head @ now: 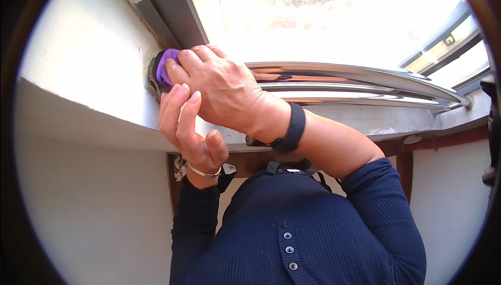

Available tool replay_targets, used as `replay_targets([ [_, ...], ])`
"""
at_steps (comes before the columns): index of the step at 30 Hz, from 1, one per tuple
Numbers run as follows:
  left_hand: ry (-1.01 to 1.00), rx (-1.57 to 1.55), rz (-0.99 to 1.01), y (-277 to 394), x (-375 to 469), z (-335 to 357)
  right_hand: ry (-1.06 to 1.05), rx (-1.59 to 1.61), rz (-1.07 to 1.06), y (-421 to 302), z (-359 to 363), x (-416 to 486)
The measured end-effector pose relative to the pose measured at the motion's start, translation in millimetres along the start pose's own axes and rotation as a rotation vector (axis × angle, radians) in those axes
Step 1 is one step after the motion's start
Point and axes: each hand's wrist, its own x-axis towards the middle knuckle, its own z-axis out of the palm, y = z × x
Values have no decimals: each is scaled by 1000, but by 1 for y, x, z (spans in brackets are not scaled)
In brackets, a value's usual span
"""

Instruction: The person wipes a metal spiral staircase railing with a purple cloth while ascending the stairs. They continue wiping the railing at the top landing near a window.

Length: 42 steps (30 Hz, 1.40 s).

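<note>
My right hand (219, 85), with a black band on its wrist, grips a purple cloth (167, 66) at the left end of the metal rails (332, 74). The cloth lies against a dark, round fitting (153, 75) where the rails meet the white wall. Just below it, my left hand (191, 128) is raised with its palm up and fingers apart, holding nothing. A silver bangle circles the left wrist. My right hand hides part of the cloth and the rails' left end.
A bright window (313, 23) with a dark frame (168, 7) stands beyond the rails. The white wall (90, 66) is close on the left. Below the rails runs a pale ledge (352, 122). A red pipe (462, 137) lies low on the right.
</note>
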Motion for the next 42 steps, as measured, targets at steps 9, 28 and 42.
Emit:
replay_targets([
  [9,-17,-6,-26,-3,-13,1,-13,-156,222,40,-70,-47],
  [28,33,35,77,9,1,10,275,-45,-204,19,-18,-41],
  [42,-177,-111,24,46,30,60,217,-317,-172,65,-107,-117],
])
